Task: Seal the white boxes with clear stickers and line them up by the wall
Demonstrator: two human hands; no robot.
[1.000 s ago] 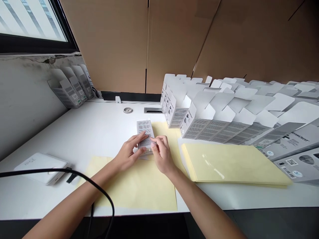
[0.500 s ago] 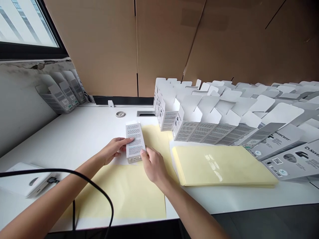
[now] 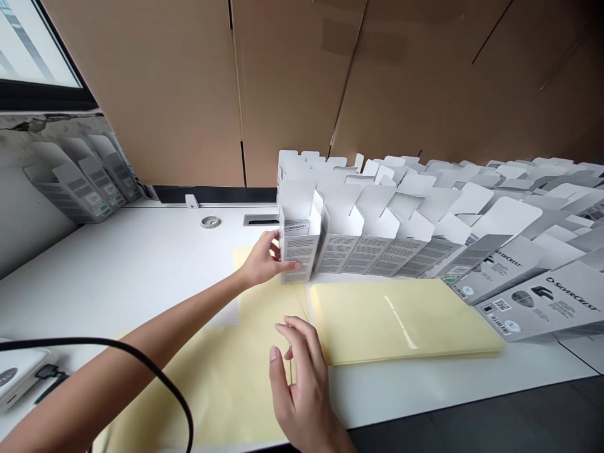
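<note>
My left hand [image 3: 268, 259] grips the lower left side of an upright white box [image 3: 301, 257], its thumb across the printed front. The box's top flaps stand up, and a printed edge shows inside it. It stands at the left end of a row of open-topped white boxes [image 3: 343, 251]. Nearer to me, my right hand [image 3: 302, 384] hangs empty above the yellow sheets, fingers apart and curved. To its right lies a stack of yellow sheets [image 3: 406, 318]; another yellow sheet [image 3: 226, 384] is spread beneath my arms.
A roll of tape [image 3: 210, 222] and a slotted grey plate [image 3: 261, 219] are at the back of the white table [image 3: 141, 264]. More boxes [image 3: 89, 179] lean by the left wall. A black cable [image 3: 136, 355] loops over a white device [image 3: 23, 374] at the lower left.
The closed printed box that both hands held is no longer seen lying flat. My left hand has moved right to the upright box; my right hand has let go and drawn back towards me.
</note>
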